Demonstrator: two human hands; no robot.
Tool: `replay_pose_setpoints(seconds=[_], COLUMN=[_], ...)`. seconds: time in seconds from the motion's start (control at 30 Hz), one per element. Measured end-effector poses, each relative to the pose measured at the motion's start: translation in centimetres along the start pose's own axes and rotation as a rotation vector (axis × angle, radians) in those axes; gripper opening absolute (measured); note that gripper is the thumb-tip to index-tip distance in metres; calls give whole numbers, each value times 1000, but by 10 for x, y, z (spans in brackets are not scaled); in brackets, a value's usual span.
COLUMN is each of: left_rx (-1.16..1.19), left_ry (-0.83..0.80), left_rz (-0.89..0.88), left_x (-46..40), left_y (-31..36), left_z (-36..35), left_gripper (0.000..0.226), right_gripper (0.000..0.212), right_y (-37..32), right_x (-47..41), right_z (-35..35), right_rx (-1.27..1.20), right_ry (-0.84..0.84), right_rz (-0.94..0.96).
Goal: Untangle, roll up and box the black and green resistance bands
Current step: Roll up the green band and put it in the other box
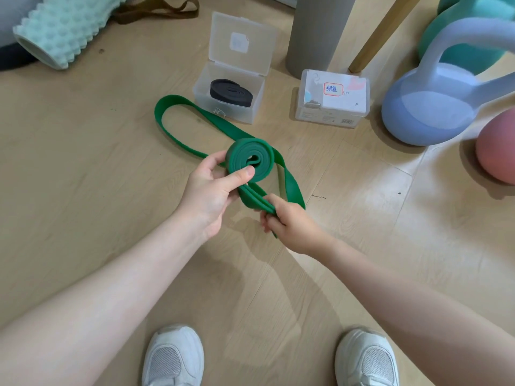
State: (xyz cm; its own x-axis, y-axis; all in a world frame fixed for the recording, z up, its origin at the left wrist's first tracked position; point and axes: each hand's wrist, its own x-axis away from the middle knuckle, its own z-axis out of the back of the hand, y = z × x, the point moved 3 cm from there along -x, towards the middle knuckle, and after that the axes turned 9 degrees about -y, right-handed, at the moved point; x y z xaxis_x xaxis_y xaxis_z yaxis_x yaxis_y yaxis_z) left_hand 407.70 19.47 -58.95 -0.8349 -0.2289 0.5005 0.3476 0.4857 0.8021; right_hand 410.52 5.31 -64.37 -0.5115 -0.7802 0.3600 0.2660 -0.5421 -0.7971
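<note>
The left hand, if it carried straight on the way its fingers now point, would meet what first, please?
Probably the open clear box holding the rolled black band, beyond the green band the left hand grips; depth is unclear.

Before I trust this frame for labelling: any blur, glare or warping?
Head view: green band and both hands sharp; purple kettlebell handle smeared; pale glare on the floor at right; wide-angle bending at the edges; soft arm shadows below.

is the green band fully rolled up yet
Partly rolled. The left hand holds a coil of the green band, the right hand grips its tail, and a long loop trails on the floor.
</note>
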Motion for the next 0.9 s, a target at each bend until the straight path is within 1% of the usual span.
replay_pose_setpoints(seconds=[0.03,0.07,0.13,0.23,0.33,0.4,0.47,0.53,0.6,0.63,0.7,0.73,0.77,0.83,0.9], left_rx=[-14,-42,-143,-280,-447,-541,-644,-785,-855,-859,-779,-663,-498,-183,-27], left_ry=[5,7,-23,-169,-317,-407,-505,-575,-590,-576,-473,-378,-279,-155,-131], left_rz=[9,30,113,294,402,472,560,605,594,562,453,401,371,374,396], left_x=[0,0,2,5,3,0,0,2,4,4,1,0,0,5,12], left_y=[-1,-3,-9,-20,-16,-13,-12,-8,-5,-3,-4,-7,-12,-27,-43], left_z=[3,7,12,9,2,3,3,3,1,-1,-5,-7,-8,-15,-25], left_gripper=[31,30,32,39,28,21,19,18,15,16,19,20,22,37,48], right_gripper=[20,27,40,51,75,86,92,94,87,84,83,84,86,91,91], right_y=[2,3,8,14,12,8,0,-7,-13,-16,-20,-21,-21,-19,-18], right_x=[2,5,11,18,23,24,24,28,34,37,39,39,37,32,30], right_z=[4,9,23,44,52,50,44,33,29,30,33,36,37,36,29], right_rx=[-2,28,143,318,426,441,404,431,476,507,517,475,416,291,180], right_ry=[-10,-19,-37,-84,-131,-174,-237,-300,-270,-238,-153,-91,-14,145,256], right_rz=[-5,-8,-20,-36,-68,-59,-6,24,-5,-20,-46,-81,-130,-230,-288])
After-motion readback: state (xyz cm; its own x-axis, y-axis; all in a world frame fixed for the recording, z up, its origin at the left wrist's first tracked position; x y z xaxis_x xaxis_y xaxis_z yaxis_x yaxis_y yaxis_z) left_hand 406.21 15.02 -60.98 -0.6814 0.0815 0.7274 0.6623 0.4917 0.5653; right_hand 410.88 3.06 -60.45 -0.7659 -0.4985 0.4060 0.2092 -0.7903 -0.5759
